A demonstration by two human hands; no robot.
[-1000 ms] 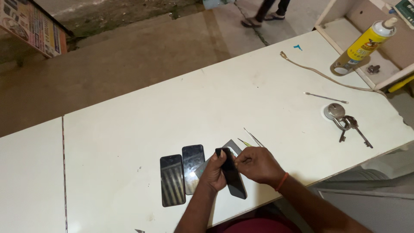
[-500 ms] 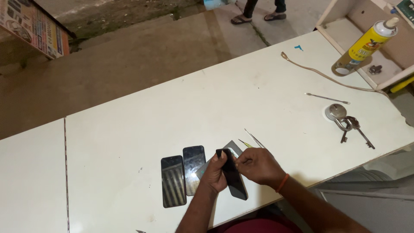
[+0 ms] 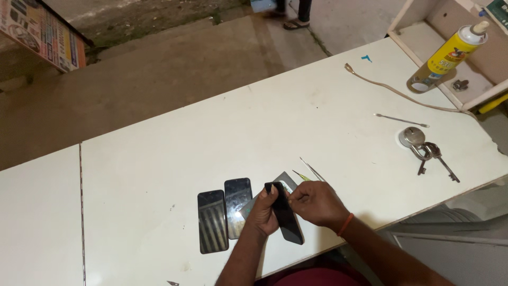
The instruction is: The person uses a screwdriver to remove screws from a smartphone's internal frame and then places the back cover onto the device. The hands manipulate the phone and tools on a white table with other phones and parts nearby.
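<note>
— Anything changed in the last second?

— Hardly: the left hand (image 3: 263,214) still grips the dark phone panel (image 3: 284,213) on edge, right hand (image 3: 316,204) still pinching its top. Two flat panels (image 3: 212,221) lie on the table (image 3: 159,175), just left of them.

A white table (image 3: 296,111) fills the near scene, a seam on its left; beyond it a bare concrete floor (image 3: 174,69) stretches far — dim, evenly lit; a printed board (image 3: 42,32) leans far left; an open white shelf box (image 3: 423,42) stands far right.
</note>
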